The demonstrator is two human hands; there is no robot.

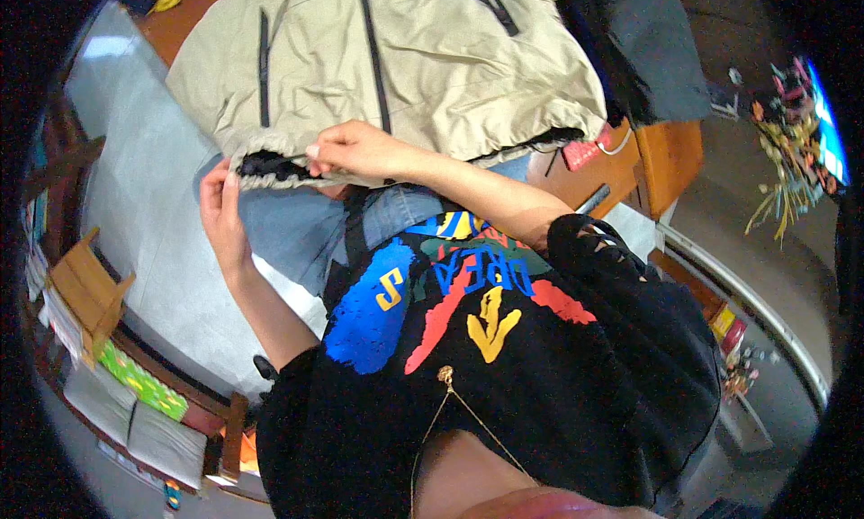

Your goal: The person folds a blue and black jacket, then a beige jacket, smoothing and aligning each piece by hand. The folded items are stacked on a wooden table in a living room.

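Note:
A beige jacket [315,69] with black zips lies spread out before me, its gathered hem toward my body. At the hem's left corner, my left hand [221,202] is closed on the edge, thumb and fingers pinching the fabric. My right hand [353,150] reaches across to the left and is closed on the same hem, a short way right of the left hand. Between the two hands the hem gapes, and its black lining [270,165] shows. The right fingertips are partly hidden by the curled hand.
The jacket rests on a brown wooden table [670,164]. Dark cloth [643,56] lies beyond it at the right, and a pink item [585,152] sits by the hem. Dried flowers [787,150] stand at far right. A wooden chair [90,290] and a cushioned bench [162,438] are at left.

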